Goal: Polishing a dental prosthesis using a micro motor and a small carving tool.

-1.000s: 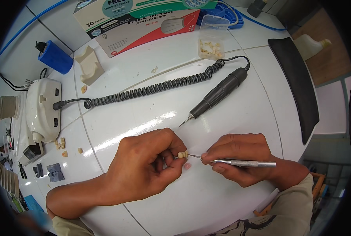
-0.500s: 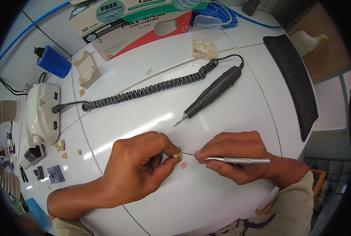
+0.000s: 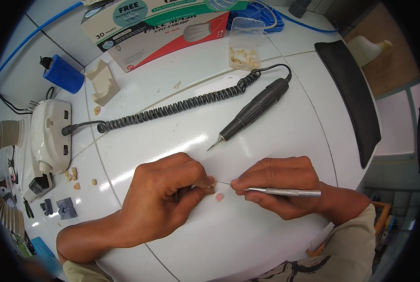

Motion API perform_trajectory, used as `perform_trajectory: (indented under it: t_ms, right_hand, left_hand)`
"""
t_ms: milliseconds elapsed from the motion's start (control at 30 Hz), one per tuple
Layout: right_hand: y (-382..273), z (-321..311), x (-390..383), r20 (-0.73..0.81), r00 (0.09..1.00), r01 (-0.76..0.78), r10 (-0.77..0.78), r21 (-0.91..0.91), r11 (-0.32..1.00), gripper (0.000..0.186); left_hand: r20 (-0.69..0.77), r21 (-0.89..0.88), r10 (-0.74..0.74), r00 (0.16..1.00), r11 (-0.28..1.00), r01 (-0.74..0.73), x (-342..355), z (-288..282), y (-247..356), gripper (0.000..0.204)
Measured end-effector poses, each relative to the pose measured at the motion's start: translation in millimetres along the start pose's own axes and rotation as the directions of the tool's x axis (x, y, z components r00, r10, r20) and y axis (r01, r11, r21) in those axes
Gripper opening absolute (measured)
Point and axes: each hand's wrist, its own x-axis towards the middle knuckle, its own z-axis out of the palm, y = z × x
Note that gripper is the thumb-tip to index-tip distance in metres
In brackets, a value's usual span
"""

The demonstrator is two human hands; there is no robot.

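My left hand point(image 3: 165, 202) is closed, thumb and forefinger pinching a small ivory-coloured tooth piece point(image 3: 212, 185), mostly hidden by the fingertips. Gripped like a pen in my right hand point(image 3: 282, 181) is a slim dental hand tool with a silver metal handle point(image 3: 292, 192). Its thin tip point(image 3: 223, 182) points left and reaches the left fingertips; whether it touches the piece I cannot tell. On the white tiled tabletop point(image 3: 247, 235), just below the tip, lies a small round pink lump point(image 3: 219, 197).
Beyond my hands lies a black rotary handpiece point(image 3: 252, 113), joined by a coiled cord point(image 3: 172, 107) to a white unit point(image 3: 52, 136). A clear box point(image 3: 243, 56) holds several tooth pieces. Face-mask carton point(image 3: 158, 37), blue cup point(image 3: 64, 74) and hose point(image 3: 0, 136) stand around the edges.
My left fingers have shifted and rolled slightly, so the tooth piece shows less. The right hand and its tool have moved a touch to the left.
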Motion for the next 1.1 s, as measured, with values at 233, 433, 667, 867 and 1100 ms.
perform_trajectory:
  t_ms: [233, 433, 667, 867, 1100]
  right_hand:
    - [3.2, 0.3, -0.6, -0.001, 0.999, 0.045, -0.045, 0.012, 0.999, 0.030]
    - [-0.9, -0.8, 0.3, 0.019, 1.000, 0.019, -0.019, 0.014, 1.000, 0.026]
    - [2.3, 0.3, -0.6, 0.008, 0.999, 0.041, -0.041, 0.005, 0.999, 0.028]
    - [2.1, -0.3, -0.3, 0.030, 0.999, 0.034, -0.034, 0.025, 0.999, 0.028]
    - [1.5, -0.3, -0.1, 0.020, 0.999, 0.027, -0.027, 0.010, 1.000, 0.028]
  left_hand:
    - [0.011, -0.008, -0.014, 1.000, 1.000, 0.014, 1.1, -0.3, -0.4, 0.013]
    - [0.025, 0.007, -0.017, 1.000, 1.000, 0.017, 1.5, -1.9, 0.8, 0.013]
    - [0.022, -0.005, -0.005, 1.000, 1.000, 0.005, 2.7, -1.2, 0.5, 0.013]
    - [0.029, 0.027, 0.006, 1.000, 1.000, -0.007, 3.5, -2.4, 1.9, 0.013]
    - [0.040, 0.057, 0.018, 0.999, 0.998, -0.020, 2.9, -3.2, 2.0, 0.014]
